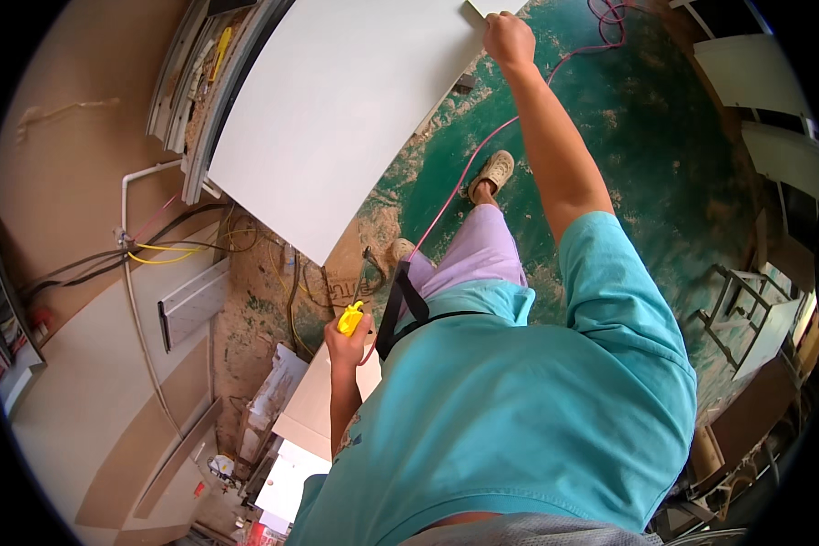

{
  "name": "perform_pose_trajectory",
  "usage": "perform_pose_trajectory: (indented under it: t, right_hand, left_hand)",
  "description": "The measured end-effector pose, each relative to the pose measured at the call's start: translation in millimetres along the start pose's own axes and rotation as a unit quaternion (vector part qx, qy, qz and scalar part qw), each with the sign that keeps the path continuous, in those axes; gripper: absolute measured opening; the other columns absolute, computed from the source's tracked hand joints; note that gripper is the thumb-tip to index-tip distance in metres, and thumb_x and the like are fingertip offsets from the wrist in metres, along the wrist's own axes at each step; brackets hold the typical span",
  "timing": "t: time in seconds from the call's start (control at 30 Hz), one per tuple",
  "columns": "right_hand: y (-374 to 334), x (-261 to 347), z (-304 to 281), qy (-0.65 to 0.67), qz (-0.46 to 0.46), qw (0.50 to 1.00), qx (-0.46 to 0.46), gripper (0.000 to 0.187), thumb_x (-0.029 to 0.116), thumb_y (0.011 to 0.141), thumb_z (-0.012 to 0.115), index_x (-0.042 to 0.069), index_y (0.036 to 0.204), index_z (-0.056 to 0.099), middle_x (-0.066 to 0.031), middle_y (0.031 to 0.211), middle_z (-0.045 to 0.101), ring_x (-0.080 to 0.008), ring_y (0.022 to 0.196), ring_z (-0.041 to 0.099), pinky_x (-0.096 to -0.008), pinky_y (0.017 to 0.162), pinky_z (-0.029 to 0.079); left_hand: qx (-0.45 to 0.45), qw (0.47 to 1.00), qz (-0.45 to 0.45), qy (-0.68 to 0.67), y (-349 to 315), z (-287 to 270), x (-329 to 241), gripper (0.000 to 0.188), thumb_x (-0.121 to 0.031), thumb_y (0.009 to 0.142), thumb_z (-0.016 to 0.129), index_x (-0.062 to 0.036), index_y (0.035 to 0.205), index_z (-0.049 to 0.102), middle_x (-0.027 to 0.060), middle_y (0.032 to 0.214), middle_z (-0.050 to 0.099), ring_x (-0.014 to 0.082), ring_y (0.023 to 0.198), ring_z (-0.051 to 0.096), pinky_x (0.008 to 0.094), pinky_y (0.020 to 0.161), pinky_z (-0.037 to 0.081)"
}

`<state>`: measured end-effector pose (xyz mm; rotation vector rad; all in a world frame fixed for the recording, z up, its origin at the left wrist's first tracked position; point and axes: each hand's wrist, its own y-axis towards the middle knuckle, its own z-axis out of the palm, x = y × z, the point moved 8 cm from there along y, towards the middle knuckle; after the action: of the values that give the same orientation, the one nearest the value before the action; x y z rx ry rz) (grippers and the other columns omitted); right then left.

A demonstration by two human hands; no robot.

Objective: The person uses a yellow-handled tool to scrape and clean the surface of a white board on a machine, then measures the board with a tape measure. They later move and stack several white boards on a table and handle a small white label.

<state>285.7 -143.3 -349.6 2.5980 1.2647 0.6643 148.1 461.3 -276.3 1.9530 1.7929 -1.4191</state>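
White panel (328, 118) is out in front, slanting across the upper middle of the view, near corner pointing down toward the left hand (344, 341). That hand has its fingers wrapped around a small yellow tool (350, 316), held apart from the panel, just left of the teal shirt (519, 391). Right hand (510, 41) is reaching way out to the panel's far right edge. Fingers are curled in, but I can't tell if they're pinching that edge or the small flat piece (472, 11) right beside them.

Pink hose (467, 173) snakes over the dusty green floor (655, 136) toward the shirt, and a bit of pink shows by the left wrist too. Can't make out whether it joins the tool. Tan shoe (494, 171) to the right of the panel, black and yellow cables (168, 248) off to the left.
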Motion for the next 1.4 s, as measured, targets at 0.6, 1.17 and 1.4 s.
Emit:
perform_pose_trajectory:
  t: [0.6,1.17,1.4]
  right_hand:
    - [-202,252,5,0.108,0.065,0.983,0.133,0.024,0.017,0.089,0.053,0.019,0.096,0.075,-0.0088,0.098,0.069,-0.0301,0.090,0.067,-0.0427,0.078,0.055]
    - [-460,457,12,0.216,-0.246,0.813,0.481,0.022,0.007,0.083,0.056,0.007,0.101,0.069,-0.0112,0.099,0.067,-0.0296,0.090,0.067,-0.0416,0.078,0.059]
    - [-142,160,51,0.063,0.050,0.973,0.214,0.021,0.016,0.084,0.055,0.010,0.096,0.071,-0.0142,0.098,0.069,-0.0319,0.090,0.068,-0.0439,0.077,0.055]
  left_hand:
    - [-0.009,0.996,-0.062,-0.058,-125,-129,236,0.029,-0.022,0.084,0.075,0.0050,0.084,0.067,0.0095,0.069,0.067,0.0174,0.062,0.064,0.0334,0.060,0.051]
    - [-0.015,0.994,-0.062,-0.084,-74,-106,168,0.026,-0.020,0.086,0.073,0.0039,0.080,0.067,0.0093,0.070,0.069,0.0183,0.064,0.065,0.0337,0.063,0.051]
    - [-0.014,0.996,-0.033,-0.084,-65,-53,135,0.027,-0.020,0.084,0.077,0.0047,0.083,0.066,0.0075,0.069,0.066,0.0162,0.062,0.062,0.0314,0.061,0.049]
